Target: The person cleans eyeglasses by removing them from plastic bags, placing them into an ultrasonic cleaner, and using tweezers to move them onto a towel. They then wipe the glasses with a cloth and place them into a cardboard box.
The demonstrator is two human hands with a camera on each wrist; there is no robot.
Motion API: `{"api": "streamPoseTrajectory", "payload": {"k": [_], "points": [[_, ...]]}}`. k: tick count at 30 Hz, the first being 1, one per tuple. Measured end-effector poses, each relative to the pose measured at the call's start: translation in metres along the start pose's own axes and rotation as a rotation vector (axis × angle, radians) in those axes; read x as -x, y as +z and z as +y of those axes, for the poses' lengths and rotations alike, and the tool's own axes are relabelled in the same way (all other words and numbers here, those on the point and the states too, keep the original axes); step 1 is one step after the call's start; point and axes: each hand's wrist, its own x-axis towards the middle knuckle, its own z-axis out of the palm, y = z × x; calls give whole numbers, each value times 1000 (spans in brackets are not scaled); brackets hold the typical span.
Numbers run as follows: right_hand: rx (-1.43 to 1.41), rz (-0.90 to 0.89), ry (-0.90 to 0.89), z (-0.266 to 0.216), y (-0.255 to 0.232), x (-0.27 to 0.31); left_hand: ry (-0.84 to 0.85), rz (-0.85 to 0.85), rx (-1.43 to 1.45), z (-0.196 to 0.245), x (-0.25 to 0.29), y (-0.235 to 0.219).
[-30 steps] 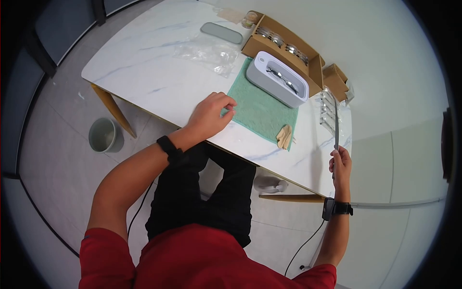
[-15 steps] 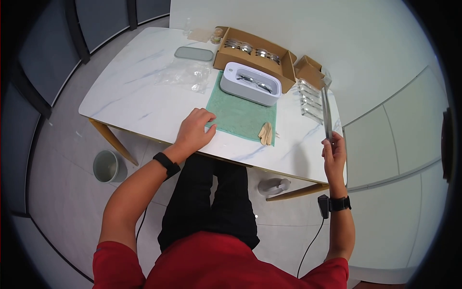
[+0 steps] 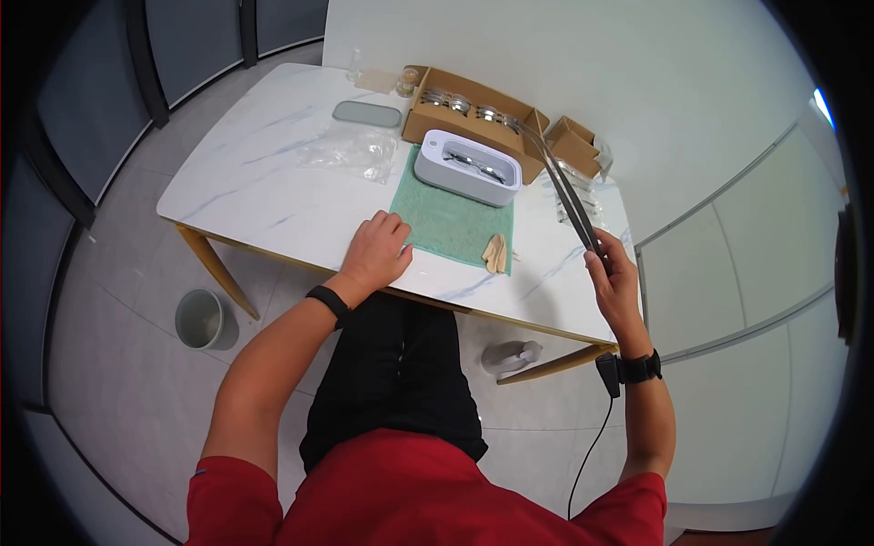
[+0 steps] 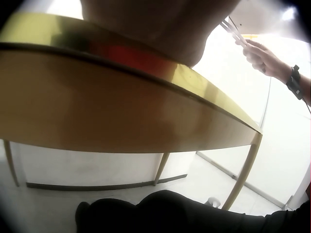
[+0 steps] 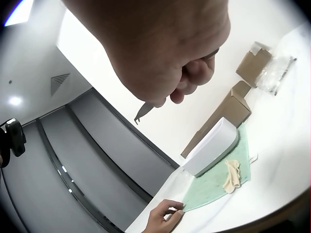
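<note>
The right hand (image 3: pixel 617 278) grips long dark tweezers (image 3: pixel 572 202) above the table's right side, their tips reaching up and left toward the box. In the right wrist view that hand (image 5: pixel 170 58) is large and close, a tweezer end (image 5: pixel 144 110) sticking out below. The left hand (image 3: pixel 375 250) rests by the near left corner of the green cloth (image 3: pixel 443 217), fingers relaxed, holding nothing. A white cleaner tub (image 3: pixel 469 187) with glasses (image 3: pixel 473 166) in it stands on the cloth's far part. A beige cloth piece (image 3: pixel 494 254) lies at its near right corner.
Behind the tub, a cardboard box (image 3: pixel 428 120) holds several glasses. A smaller carton (image 3: pixel 572 148) and plastic-wrapped items (image 3: pixel 569 207) are at right. A grey-green case (image 3: pixel 367 114) and clear bags (image 3: pixel 350 153) lie left. A bin (image 3: pixel 202 320) stands on the floor.
The right hand has moved left, and the tweezers have swung from near upright to a leftward slant over the wrapped items. The head view has shifted; the left hand stays by the cloth.
</note>
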Motion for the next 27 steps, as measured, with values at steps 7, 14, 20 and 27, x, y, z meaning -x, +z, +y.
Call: {"api": "streamPoseTrajectory", "payload": {"k": [7,14,20,27], "points": [[174,-93,-28,-35,-19,-17,13,20,-34,0,2,3],[406,-284,-88,-62,-39,-42,5,-4,-19,-3,1,5],[510,-331,-148,-69,-51,-69,0,-29,-6,-1,-1,0],[444,-300,-74,-57,-62,-83,-23,-62,12,0,-2,-1]]}}
